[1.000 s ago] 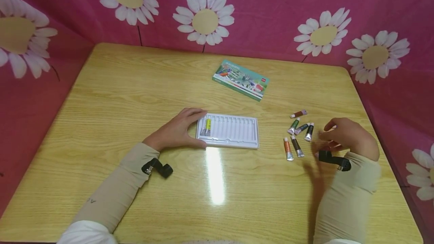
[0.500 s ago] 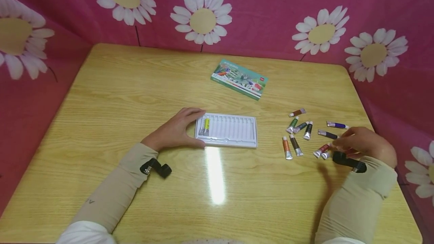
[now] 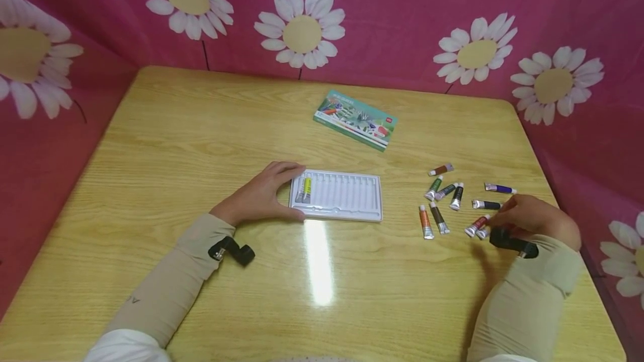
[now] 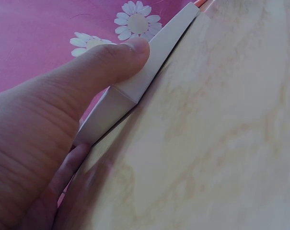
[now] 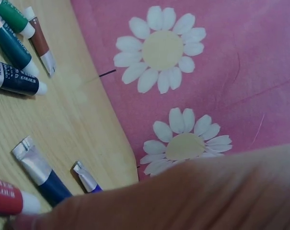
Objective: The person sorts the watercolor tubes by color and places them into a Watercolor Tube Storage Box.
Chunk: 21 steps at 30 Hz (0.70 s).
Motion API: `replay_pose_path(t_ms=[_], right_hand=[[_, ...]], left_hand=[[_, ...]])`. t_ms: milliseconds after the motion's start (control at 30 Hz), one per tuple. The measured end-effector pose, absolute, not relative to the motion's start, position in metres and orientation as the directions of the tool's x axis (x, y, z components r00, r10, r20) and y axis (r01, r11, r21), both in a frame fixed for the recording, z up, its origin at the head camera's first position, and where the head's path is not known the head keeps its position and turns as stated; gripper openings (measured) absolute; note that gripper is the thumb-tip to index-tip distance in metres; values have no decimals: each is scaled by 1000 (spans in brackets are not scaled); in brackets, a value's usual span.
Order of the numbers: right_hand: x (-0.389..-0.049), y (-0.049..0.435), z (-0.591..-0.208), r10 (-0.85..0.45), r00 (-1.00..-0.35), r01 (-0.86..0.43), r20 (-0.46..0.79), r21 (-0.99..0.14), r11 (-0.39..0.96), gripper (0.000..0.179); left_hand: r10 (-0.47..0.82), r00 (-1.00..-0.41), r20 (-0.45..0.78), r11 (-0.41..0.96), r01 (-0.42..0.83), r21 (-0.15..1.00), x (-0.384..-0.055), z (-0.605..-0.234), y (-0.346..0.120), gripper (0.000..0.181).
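Note:
My left hand (image 3: 264, 194) grips the left end of a shallow white paint tray (image 3: 347, 197), its thumb along the near side, as the left wrist view also shows. At the tray's left lie a yellow paint tube (image 3: 307, 186) and a pale one beside it. My right hand (image 3: 535, 217) reaches down with bent fingers at a red paint tube (image 3: 476, 226) and a partly hidden tube (image 3: 483, 234). In the right wrist view the thumb lies by the red tube's white cap (image 5: 30, 203); whether it pinches anything is hidden. A dark blue tube (image 3: 486, 204) lies beside the hand.
A violet-blue tube (image 3: 499, 188) lies beyond the right hand. Between that hand and the tray are scattered tubes, among them orange (image 3: 425, 222), dark brown (image 3: 439, 218), green (image 3: 435, 188), black (image 3: 457, 197) and reddish-brown (image 3: 441, 169). A green printed box (image 3: 356, 119) lies farther back.
My right hand has moved right from beside the black tube, uncovering the red, dark blue and violet-blue tubes, then shifted slightly back left. The left hand and tray have stayed put.

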State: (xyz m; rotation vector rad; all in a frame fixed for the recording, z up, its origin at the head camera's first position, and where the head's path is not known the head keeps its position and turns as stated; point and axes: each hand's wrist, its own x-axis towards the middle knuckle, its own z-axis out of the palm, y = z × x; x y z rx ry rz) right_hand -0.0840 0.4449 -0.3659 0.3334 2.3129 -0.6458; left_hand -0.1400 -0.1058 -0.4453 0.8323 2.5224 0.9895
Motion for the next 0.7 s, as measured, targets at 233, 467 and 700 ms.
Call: replay_pose_path(t_ms=[233,467,700], right_hand=[[-87,442,-368,59,-702,405,-710,-330,853,50],[-90,434,-373,45,-705,347,-708,-288,893,32],[-92,434,-367,67,-691,411,-720,-315,855,35]], left_hand=[[613,-787,-66,594,404,696,-140,-446,-106,112],[613,-787,-69,597,405,692,-140,-446,-106,112],[616,-786,-61,589,408,698,-141,-448,-106,112]])
